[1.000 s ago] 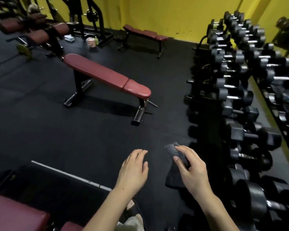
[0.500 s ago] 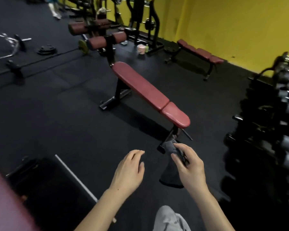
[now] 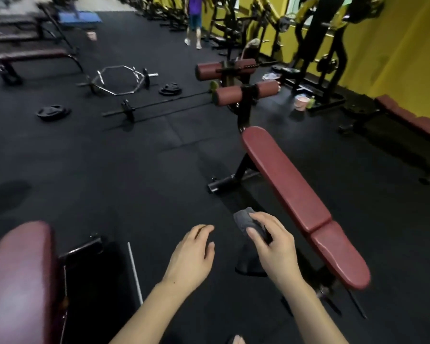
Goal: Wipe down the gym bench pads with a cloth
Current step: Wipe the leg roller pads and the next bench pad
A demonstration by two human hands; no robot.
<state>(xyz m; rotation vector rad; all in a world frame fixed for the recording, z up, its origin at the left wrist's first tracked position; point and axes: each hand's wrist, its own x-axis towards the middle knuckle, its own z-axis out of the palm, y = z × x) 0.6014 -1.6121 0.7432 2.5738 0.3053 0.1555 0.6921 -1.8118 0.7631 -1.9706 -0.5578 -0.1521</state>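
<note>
A dark red bench with a long back pad (image 3: 283,177) and a short seat pad (image 3: 340,256) runs from centre to lower right on a black frame. My right hand (image 3: 273,247) is shut on a dark grey cloth (image 3: 245,220), which hangs down in front of the bench's near left side, apart from the pads. My left hand (image 3: 191,256) hovers beside it with fingers loosely apart and holds nothing. Another dark red pad (image 3: 20,276) fills the lower left corner, blurred.
A roller-pad machine (image 3: 243,93) stands behind the bench. A hex bar (image 3: 119,80), a barbell (image 3: 157,105) and weight plates (image 3: 54,111) lie on the black floor. Another red bench (image 3: 412,120) lines the yellow wall at right. A person (image 3: 194,21) walks far off.
The view has swung left and closer to the bench; the dumbbell rack at right has left the frame. My hands keep the same pose, with the cloth still in the right one.
</note>
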